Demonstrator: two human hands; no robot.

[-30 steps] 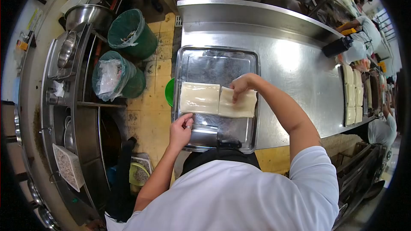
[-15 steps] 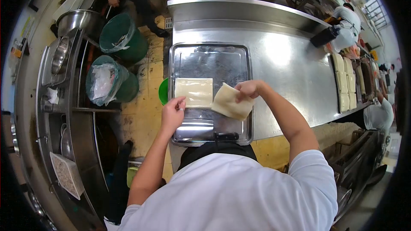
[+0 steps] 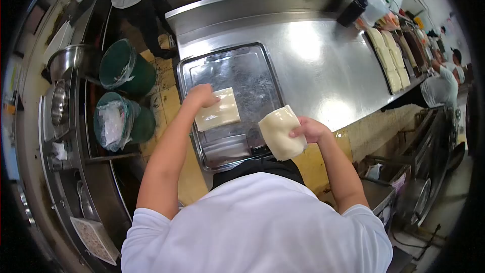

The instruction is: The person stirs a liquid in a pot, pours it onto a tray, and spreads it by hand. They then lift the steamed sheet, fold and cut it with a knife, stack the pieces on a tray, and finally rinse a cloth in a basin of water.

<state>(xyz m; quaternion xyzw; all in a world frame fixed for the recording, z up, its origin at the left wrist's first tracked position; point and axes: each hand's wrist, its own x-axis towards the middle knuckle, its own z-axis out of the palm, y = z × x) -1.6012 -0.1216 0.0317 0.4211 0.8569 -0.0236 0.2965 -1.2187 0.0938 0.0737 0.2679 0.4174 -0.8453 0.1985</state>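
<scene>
A pale, glossy rectangular dough sheet (image 3: pixel 221 112) lies on a large metal tray (image 3: pixel 250 78). My left hand (image 3: pixel 202 96) is at its upper left corner, fingers curled in against the edge; their tips are partly hidden. My right hand (image 3: pixel 309 130) grips a second dough sheet (image 3: pixel 281 134) by its right side, thumb on top. This piece hangs curved, lifted over the tray's right front edge. Along the near side of the tray lies a broad-bladed cleaver (image 3: pixel 226 146), its dark handle pointing right and partly hidden.
The tray sits on a steel worktable (image 3: pixel 313 65) with a raised back ledge. More pale blocks (image 3: pixel 388 60) stand in rows at the far right. Two green bins (image 3: pixel 139 124) are on the floor to the left. A person (image 3: pixel 134 0) stands beyond them; others work at the right.
My right hand has drawn its dough sheet toward me and rightward, turning it upright. My left hand has moved up onto the corner of the lying sheet. The view has swung right.
</scene>
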